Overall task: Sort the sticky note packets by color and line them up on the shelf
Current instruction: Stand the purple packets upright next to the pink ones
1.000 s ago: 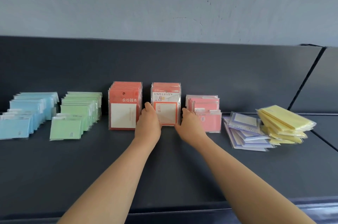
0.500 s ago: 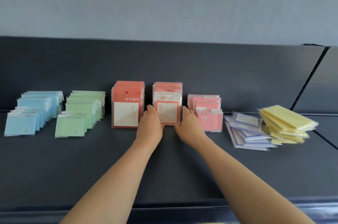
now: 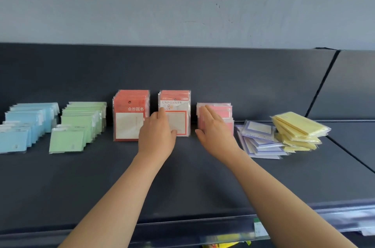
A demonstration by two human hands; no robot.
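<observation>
The dark grey shelf (image 3: 182,183) spans the frame. Along its back, from left to centre, stand upright rows of blue packets (image 3: 26,126), green packets (image 3: 79,126), red packets (image 3: 129,118), red "UNIVERSITY" packets (image 3: 178,101) and pink packets (image 3: 225,112). At centre right, purple packets (image 3: 257,132) and yellow packets (image 3: 298,126) lie in loose heaps. The left hand (image 3: 157,133) is open against the "UNIVERSITY" row. The right hand (image 3: 213,128) lies flat and open over the pink row.

On the dark shelf (image 3: 182,176), blue packets (image 3: 26,126), green packets (image 3: 81,124), 2 red rows (image 3: 129,118) and pink packets (image 3: 226,112) stood lined up mid-frame; a purple pile (image 3: 259,136) and a yellow pile (image 3: 298,128) lay slumped at right.
</observation>
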